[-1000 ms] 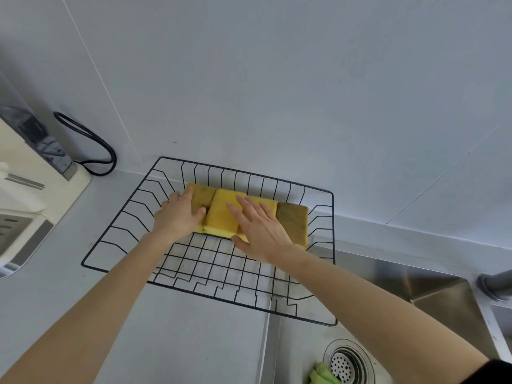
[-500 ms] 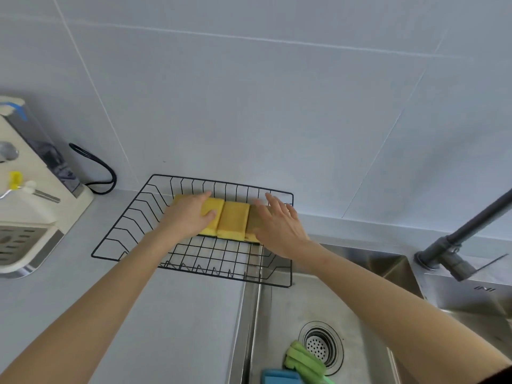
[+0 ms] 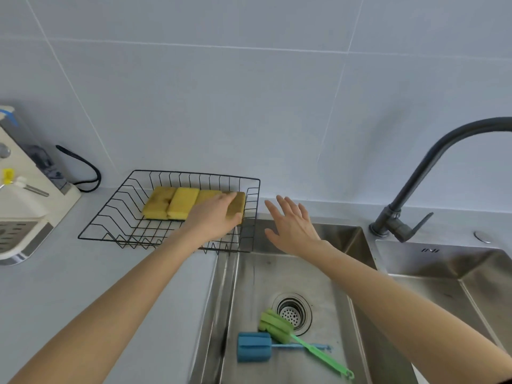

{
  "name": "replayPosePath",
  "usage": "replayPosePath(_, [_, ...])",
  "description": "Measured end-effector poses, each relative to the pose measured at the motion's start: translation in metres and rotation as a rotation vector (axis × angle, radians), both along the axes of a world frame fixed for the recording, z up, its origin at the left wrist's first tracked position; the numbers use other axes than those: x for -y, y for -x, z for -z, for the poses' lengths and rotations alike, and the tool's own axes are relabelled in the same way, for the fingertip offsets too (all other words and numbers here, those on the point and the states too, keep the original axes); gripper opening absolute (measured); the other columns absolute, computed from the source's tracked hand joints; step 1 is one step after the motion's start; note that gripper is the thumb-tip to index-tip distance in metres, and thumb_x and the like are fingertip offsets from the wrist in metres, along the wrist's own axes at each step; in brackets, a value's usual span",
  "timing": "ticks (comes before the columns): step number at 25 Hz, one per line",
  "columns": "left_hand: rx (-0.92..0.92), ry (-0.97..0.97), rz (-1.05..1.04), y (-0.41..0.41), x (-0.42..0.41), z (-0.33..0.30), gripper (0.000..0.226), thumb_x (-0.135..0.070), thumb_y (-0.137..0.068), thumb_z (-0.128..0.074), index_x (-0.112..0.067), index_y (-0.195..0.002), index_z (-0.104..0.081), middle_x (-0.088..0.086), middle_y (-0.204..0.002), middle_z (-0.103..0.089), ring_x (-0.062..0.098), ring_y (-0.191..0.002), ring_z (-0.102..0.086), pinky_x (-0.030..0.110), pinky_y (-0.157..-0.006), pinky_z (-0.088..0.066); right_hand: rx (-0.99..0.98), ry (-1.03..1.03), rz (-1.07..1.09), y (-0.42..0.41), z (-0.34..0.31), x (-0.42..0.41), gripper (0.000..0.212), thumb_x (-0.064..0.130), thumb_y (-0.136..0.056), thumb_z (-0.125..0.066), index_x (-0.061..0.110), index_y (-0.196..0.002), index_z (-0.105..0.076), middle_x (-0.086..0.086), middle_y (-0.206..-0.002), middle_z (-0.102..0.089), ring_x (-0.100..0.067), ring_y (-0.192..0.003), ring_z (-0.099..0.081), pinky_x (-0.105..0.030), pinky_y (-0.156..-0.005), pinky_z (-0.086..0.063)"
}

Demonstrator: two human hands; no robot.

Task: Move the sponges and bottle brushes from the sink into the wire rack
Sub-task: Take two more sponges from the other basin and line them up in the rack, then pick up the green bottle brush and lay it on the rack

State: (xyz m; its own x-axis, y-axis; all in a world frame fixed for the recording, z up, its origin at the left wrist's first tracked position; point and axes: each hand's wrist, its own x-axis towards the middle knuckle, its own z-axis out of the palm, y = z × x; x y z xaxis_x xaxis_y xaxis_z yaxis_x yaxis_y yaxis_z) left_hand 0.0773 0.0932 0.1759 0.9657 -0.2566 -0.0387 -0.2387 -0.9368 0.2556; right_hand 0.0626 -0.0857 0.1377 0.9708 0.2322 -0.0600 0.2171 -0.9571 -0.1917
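Observation:
Several yellow sponges (image 3: 181,206) lie side by side along the back of the black wire rack (image 3: 116,214) on the counter. My left hand (image 3: 214,218) rests flat on the rightmost sponges inside the rack, fingers extended. My right hand (image 3: 291,224) hovers open, holding nothing, above the back edge of the steel sink (image 3: 279,275), just right of the rack. In the sink near the drain lie a green bottle brush (image 3: 279,327) and a blue bottle brush (image 3: 253,346), their handles crossing.
A dark curved faucet (image 3: 415,187) rises at the right, beside a second sink basin (image 3: 448,275). A white appliance (image 3: 25,195) with a black cord (image 3: 83,167) stands at the counter's left. A tiled wall backs the counter.
My right hand has lifted off the sponges and moved right, out of the rack, over the sink edge. My left hand slid right across the sponges. The view tilted down, showing both brushes.

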Motion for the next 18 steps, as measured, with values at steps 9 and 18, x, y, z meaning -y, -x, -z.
replayPosePath(9, [-0.137,0.054,0.168,0.033,0.078,0.033,0.058,-0.036,-0.091,-0.042,-0.02,-0.142,-0.02,0.005,-0.15,-0.03,0.025,-0.131,-0.037,0.041,-0.104,-0.038,-0.141,0.014,0.122,0.05,0.025,0.071,0.068,0.033,-0.093,-0.042,0.02,-0.149,-0.007,-0.01,-0.158,-0.007,-0.025,-0.147,0.0,-0.043,-0.119,-0.001])
replayPosePath(18, [-0.364,0.027,0.231,0.049,0.117,0.097,0.059,-0.032,-0.091,-0.044,-0.019,-0.143,-0.019,0.007,-0.151,-0.028,0.024,-0.134,-0.034,0.042,-0.109,-0.034,-0.281,-0.007,0.153,0.068,0.082,0.107,0.066,0.035,-0.092,-0.045,0.016,-0.147,-0.015,-0.009,-0.155,-0.022,-0.025,-0.145,-0.013,-0.041,-0.119,-0.011])
